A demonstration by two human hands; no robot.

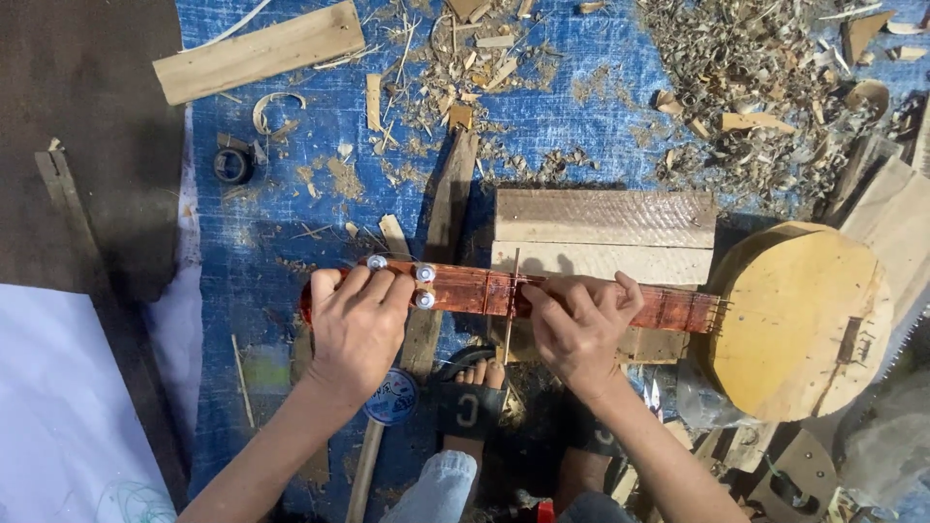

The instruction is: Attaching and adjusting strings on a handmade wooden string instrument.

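**Hands working at the neck of a half-built stringed instrument**

A blue tarpaulin (291,208) is lying under everything, and a handmade stringed instrument (601,302) is stretching across it from left to right. Its round, pale wooden body (799,320) is sitting at the right end, still bare and unvarnished, while the reddish neck (484,289) running left from the body is already stained. Thin strings are running along the neck toward the body, so stringing looks under way; how many strings are on, I cannot tell.

Behind the neck, two flat boards (605,237) are lying side by side, and one long plank (260,50) is lying well up and left of the neck. A heap of wood shavings (765,87) is spreading above the body.

The left hand (356,324) is curling its fingers over the headstock end of the neck, gripping it. The right hand (579,324) is pressing down on the middle of the neck, fingers bent and closed around it, beside one thin stick (511,305) standing across the neck.

Three silver tuning pegs (424,274) are showing at the headstock, just right of the left hand. Below the neck, one sandalled foot (472,392) is resting. A small dark roll of tape (233,165) is lying well above the headstock.
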